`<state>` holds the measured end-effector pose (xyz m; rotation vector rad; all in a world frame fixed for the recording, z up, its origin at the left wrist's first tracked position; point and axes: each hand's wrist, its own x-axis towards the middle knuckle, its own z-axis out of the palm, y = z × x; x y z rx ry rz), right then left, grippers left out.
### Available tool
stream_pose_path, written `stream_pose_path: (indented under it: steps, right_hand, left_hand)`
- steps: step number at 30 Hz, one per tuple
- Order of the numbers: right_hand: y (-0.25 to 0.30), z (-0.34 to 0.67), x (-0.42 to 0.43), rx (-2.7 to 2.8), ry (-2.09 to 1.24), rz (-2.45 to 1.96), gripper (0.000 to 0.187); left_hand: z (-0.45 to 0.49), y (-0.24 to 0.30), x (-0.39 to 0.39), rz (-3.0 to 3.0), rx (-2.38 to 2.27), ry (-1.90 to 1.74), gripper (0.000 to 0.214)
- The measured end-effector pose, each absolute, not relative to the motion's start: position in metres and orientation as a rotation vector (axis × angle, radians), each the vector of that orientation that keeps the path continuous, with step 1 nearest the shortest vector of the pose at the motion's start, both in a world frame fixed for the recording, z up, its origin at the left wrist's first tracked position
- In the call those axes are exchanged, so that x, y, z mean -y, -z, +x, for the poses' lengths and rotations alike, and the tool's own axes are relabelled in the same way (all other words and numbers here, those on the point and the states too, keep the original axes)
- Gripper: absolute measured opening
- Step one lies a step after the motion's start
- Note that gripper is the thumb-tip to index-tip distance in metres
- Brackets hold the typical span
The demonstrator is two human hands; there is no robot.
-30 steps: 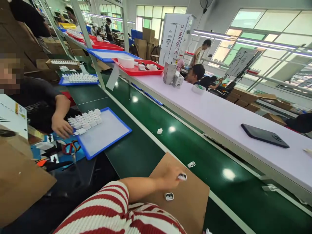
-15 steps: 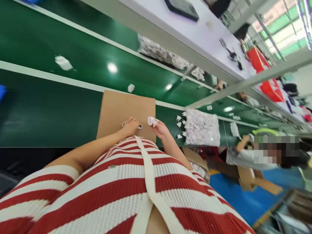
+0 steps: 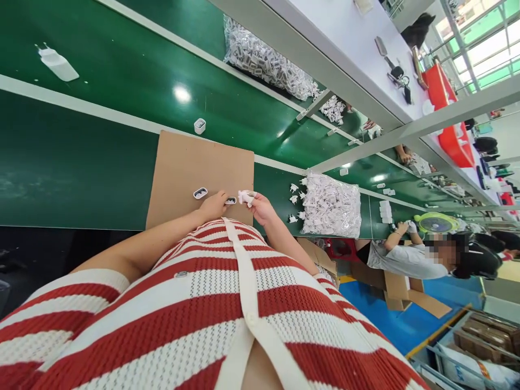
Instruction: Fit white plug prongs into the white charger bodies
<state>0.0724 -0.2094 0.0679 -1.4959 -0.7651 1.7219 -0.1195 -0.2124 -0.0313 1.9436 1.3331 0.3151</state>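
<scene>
Over a brown cardboard sheet (image 3: 203, 162), the fingers of my left hand (image 3: 214, 206) are closed round a small white oval housing (image 3: 231, 200), its dark open end facing up. A second housing (image 3: 200, 192), also showing a dark inside, rests on the cardboard just left of that hand. My right hand (image 3: 262, 208) pinches a white plug piece (image 3: 245, 197) in its fingertips, close to the held housing but apart from it. To the right, several loose plug pieces (image 3: 293, 199) lie beside a clear bag of white parts (image 3: 331, 206).
On the green belt are a white charger with pins (image 3: 59, 64) and another white housing (image 3: 199, 126). A larger bag of parts (image 3: 268, 59) lies beneath the white shelf (image 3: 317, 49). A metal post (image 3: 406, 130) slants across the right side. A co-worker (image 3: 414, 254) sits farther right.
My view has shifted slightly. My left hand has moved off the left housing, which now shows fully on the cardboard. The plug piece in my right hand is closer to the held housing.
</scene>
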Motion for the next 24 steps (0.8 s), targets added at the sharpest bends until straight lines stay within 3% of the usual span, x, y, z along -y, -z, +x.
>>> stream_pose_path:
  steps: [4,10,18,24]
  right_hand:
    - [-0.049,0.074,0.208,0.915,-1.561,-1.645,0.034]
    - [-0.032,0.074,0.206,1.220,-1.560,-1.702,0.023]
    - [-0.021,0.068,0.203,1.842,-1.226,-1.672,0.018]
    - [-0.025,0.069,0.202,2.213,-0.963,-1.638,0.043]
  left_hand:
    - [-0.126,0.042,0.216,1.863,-1.298,-0.468,0.032]
    - [-0.130,0.056,0.217,1.744,-1.242,-0.644,0.035]
    - [-0.129,0.063,0.215,1.653,-1.222,-0.734,0.034]
    - [-0.130,0.066,0.214,1.633,-1.194,-0.760,0.036]
